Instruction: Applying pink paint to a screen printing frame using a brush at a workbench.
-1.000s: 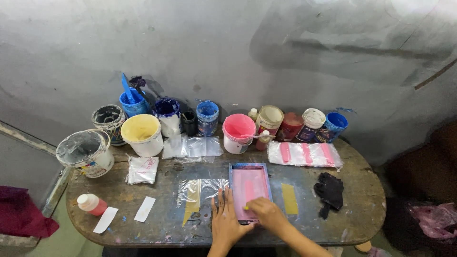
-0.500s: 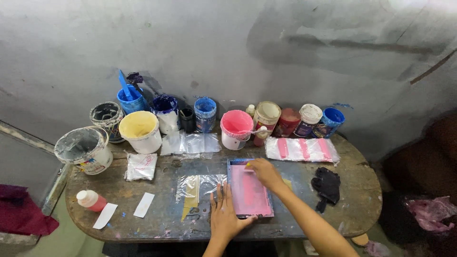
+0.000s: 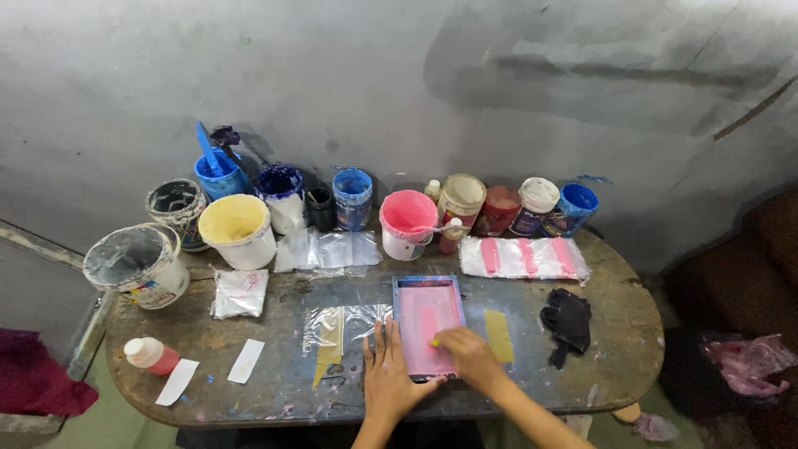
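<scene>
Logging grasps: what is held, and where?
Left hand presses flat on the pink screen frame's lower-left edge; right hand covers something yellow, unclear.

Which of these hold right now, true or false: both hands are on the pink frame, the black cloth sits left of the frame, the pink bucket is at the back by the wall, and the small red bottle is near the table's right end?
1. Both hands are on the pink frame. True: the left hand presses flat at its lower left edge, and the right hand rests on its lower part.
2. The black cloth sits left of the frame. False: it lies to the right.
3. The pink bucket stands in the back row. True.
4. The small red bottle is near the right end. False: it is at the left end.
</scene>
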